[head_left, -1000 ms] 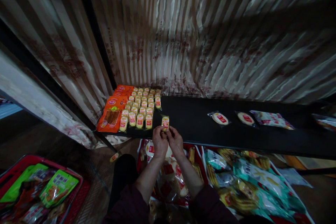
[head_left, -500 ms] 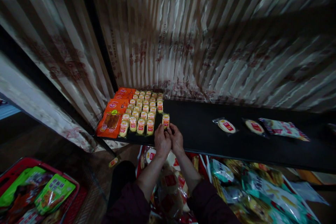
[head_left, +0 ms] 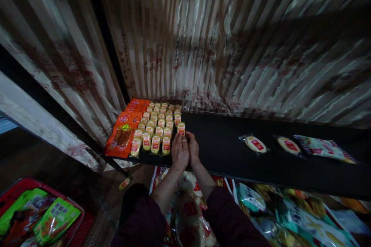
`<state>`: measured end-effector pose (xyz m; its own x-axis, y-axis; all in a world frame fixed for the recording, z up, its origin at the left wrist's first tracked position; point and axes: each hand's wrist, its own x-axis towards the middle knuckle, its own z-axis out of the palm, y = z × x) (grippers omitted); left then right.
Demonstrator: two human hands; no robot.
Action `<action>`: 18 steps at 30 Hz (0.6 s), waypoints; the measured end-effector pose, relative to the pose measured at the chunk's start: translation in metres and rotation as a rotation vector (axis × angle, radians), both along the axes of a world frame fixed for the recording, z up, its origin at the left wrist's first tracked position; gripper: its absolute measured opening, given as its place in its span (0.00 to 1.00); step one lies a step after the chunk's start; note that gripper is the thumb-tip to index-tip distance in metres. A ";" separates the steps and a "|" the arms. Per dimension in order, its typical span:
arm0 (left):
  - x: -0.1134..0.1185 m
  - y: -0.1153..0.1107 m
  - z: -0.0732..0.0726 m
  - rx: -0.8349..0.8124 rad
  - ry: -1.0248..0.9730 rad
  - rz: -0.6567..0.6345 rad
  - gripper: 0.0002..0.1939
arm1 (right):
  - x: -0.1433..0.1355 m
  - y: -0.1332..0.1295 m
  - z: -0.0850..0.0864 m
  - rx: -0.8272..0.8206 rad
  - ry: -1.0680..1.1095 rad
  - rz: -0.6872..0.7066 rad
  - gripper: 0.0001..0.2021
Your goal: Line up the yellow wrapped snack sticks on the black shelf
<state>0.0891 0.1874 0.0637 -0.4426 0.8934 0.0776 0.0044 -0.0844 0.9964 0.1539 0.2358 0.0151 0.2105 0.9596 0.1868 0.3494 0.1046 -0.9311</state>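
A small cream-coloured snack cake (head_left: pixel 181 127) in clear wrapping with a red and yellow label stands between my hands, at the right end of the rows. My left hand (head_left: pixel 180 153) is closed at its lower end, its fingers over the front. My right hand (head_left: pixel 193 147) presses in from the right with curled fingers; its fingertips are partly hidden. Left of my hands, similar wrapped cakes (head_left: pixel 155 144) stand in several close rows on the black shelf (head_left: pixel 220 135). Flat orange snack packets (head_left: pixel 123 133) lie in an overlapping column at the shelf's left end.
Two round wrapped cakes (head_left: pixel 255 144) (head_left: pixel 288 145) and a striped packet (head_left: pixel 324 148) lie on the shelf to the right. Below are bags of packaged snacks (head_left: pixel 298 216). A red basket (head_left: pixel 81 216) stands lower left; one loose wrapped cake (head_left: pixel 124 183) lies on the floor.
My hands have pushed the wrapped cake slightly back and left, closer to the cake behind it. The view has shifted a little, so the right-hand packets appear further right.
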 end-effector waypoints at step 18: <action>-0.001 0.026 -0.019 -0.037 0.183 0.026 0.17 | -0.005 0.024 0.007 -0.006 -0.179 0.121 0.14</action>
<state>0.0880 0.2133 0.0447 -0.4474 0.8853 0.1268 0.1879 -0.0456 0.9811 0.1487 0.2595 0.0221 0.0573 0.9771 0.2050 0.4940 0.1507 -0.8563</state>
